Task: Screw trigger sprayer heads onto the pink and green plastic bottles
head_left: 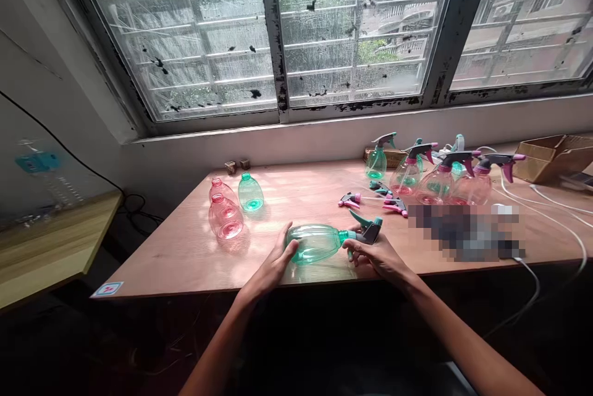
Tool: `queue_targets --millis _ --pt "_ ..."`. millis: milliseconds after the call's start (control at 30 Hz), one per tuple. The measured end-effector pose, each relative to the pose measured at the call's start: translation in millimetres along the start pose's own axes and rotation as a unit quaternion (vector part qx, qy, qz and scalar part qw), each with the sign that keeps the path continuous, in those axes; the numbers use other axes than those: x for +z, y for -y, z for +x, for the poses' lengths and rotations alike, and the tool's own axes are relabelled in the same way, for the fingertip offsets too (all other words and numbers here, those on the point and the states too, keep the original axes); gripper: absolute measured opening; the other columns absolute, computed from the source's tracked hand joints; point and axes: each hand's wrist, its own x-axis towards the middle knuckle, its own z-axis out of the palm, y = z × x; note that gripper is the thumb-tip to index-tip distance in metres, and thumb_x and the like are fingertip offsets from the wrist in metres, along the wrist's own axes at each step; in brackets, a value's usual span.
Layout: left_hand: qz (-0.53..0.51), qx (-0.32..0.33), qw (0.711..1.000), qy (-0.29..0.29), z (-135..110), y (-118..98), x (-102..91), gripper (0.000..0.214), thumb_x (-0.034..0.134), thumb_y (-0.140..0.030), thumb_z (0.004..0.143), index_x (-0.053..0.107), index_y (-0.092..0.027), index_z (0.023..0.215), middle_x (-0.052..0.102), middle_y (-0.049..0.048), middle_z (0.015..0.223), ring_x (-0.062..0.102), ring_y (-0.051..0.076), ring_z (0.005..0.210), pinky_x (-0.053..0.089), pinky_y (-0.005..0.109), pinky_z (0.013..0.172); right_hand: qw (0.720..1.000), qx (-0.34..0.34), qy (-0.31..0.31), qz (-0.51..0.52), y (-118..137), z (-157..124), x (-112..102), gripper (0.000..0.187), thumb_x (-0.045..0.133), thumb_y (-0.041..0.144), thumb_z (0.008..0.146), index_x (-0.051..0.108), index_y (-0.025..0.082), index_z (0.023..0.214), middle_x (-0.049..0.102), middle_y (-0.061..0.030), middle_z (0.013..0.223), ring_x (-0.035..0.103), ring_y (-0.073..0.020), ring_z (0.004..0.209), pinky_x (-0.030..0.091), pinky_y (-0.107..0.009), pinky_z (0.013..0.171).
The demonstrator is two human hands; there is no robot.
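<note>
- A green spray bottle [319,243] is laid on its side near the front edge of the desk [185,260], between the two hands.
- Its long axis runs left to right across the view: the rounded base is turned towards the left hand [273,263], and the neck and trigger head [368,230] towards the right hand [377,257].
- The grip of the left hand is spread wide and cupped against the base end of the bottle body, with the thumb laid on top.
- The grip of the right hand is drawn narrow at the neck, just under the trigger head; how tightly it is closed cannot be told.
- The trigger head lies nearer the right hand and the body nearer the left; both are touched.
- Two pink headless bottles [225,214] and a green headless bottle [251,192] are seen further back on the left, well apart from the hands.
- Loose trigger heads [370,198] and a row of assembled spray bottles [430,173] are seen behind the right hand, with a cardboard box [551,155] beyond them.
</note>
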Motion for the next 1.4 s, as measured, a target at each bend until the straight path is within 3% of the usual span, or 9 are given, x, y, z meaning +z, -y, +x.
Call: queue_targets --millis 233,400,500,600,867,967,1100,1200,1400 --pt "0.05 0.004 0.998 0.04 -2.8 -4.1 3.5 0.115 0.077 -0.049 0.075 0.002 -0.021 0.157 0.008 0.0125 0.166 0.009 0.033 0.152 0.014 0.048 0.124 1.0 -0.018 -0.004 -0.02 -4.4 -2.9 -3.6 0.031 0.081 0.041 0.077 0.063 0.019 0.088 0.066 0.0 0.068 0.059 -0.0136 0.051 0.048 -0.025 0.047" --pt "0.059 0.045 0.996 0.049 -2.6 -5.6 5.8 0.106 0.079 -0.048 0.073 0.018 -0.024 0.156 0.03 0.0105 0.161 0.015 0.036 0.151 0.015 0.05 0.124 0.999 -0.017 0.011 -0.025 -7.2 -2.3 -6.8 0.03 0.079 0.041 0.078 0.063 0.019 0.09 0.068 -0.0009 0.071 0.06 -0.0135 0.049 0.05 -0.027 0.047" --pt "0.052 0.031 0.997 0.039 -1.6 -6.5 5.0 0.085 0.064 -0.054 0.086 0.025 -0.024 0.155 0.039 0.0092 0.156 0.016 0.035 0.151 0.015 0.052 0.123 0.999 -0.016 0.016 -0.022 -6.3 -2.7 -6.5 0.032 0.08 0.04 0.077 0.062 0.019 0.091 0.069 -0.0008 0.071 0.06 -0.0136 0.049 0.05 -0.028 0.048" --pt "0.033 0.014 0.999 0.04 -1.7 -8.9 4.1 0.072 0.048 -0.054 0.095 0.023 -0.025 0.155 0.036 0.0078 0.158 0.021 0.032 0.15 0.019 0.05 0.123 0.999 -0.016 0.024 -0.018 -5.0 -3.3 -6.0 0.033 0.081 0.04 0.076 0.061 0.019 0.091 0.069 -0.0009 0.071 0.06 -0.0136 0.05 0.05 -0.028 0.049" --pt "0.023 0.049 0.998 0.038 -2.9 -5.6 4.1 0.11 0.073 -0.047 0.08 -0.003 -0.028 0.156 0.004 0.0078 0.167 0.007 0.029 0.153 0.011 0.046 0.124 1.0 -0.017 0.015 -0.009 -4.5 -2.9 -5.7 0.032 0.082 0.041 0.075 0.063 0.019 0.088 0.068 -0.0007 0.069 0.061 -0.014 0.054 0.05 -0.028 0.051" --pt "-0.013 0.01 0.999 0.028 -0.7 -3.0 3.1 0.1 0.061 -0.054 0.087 -0.006 -0.026 0.157 0.01 0.0107 0.166 0.008 0.031 0.153 0.012 0.05 0.123 1.0 -0.017 0.023 -0.006 -3.4 -3.5 -4.6 0.034 0.083 0.04 0.074 0.061 0.019 0.089 0.068 -0.0005 0.069 0.06 -0.014 0.053 0.05 -0.029 0.053" --pt "-0.016 0.001 0.999 0.035 0.6 -7.4 1.5 0.071 0.042 -0.058 0.096 0.02 -0.026 0.156 0.031 0.0062 0.161 0.017 0.032 0.151 0.013 0.051 0.124 0.999 -0.019 0.037 -0.004 -2.1 -4.1 -4.0 0.035 0.083 0.04 0.074 0.061 0.019 0.092 0.067 0.0003 0.069 0.06 -0.0141 0.053 0.05 -0.03 0.054" --pt "-0.018 0.015 0.999 0.04 -0.7 -12.1 1.8 0.065 0.048 -0.052 0.095 0.028 -0.029 0.153 0.036 0.0045 0.159 0.024 0.031 0.149 0.018 0.049 0.123 0.999 -0.022 0.032 -0.002 -2.6 -3.7 -4.2 0.035 0.083 0.039 0.074 0.061 0.02 0.092 0.067 0.0003 0.068 0.06 -0.0141 0.053 0.049 -0.03 0.053" --pt "-0.089 0.026 0.994 0.054 -2.4 -9.5 4.7 0.095 0.076 -0.039 0.078 0.015 -0.029 0.15 0.035 0.0133 0.155 0.038 0.031 0.142 0.034 0.049 0.116 1.0 -0.021 0.016 0.002 -4.4 -2.2 -4.5 0.034 0.083 0.04 0.074 0.061 0.019 0.09 0.067 0.0005 0.067 0.059 -0.0137 0.052 0.048 -0.029 0.053"
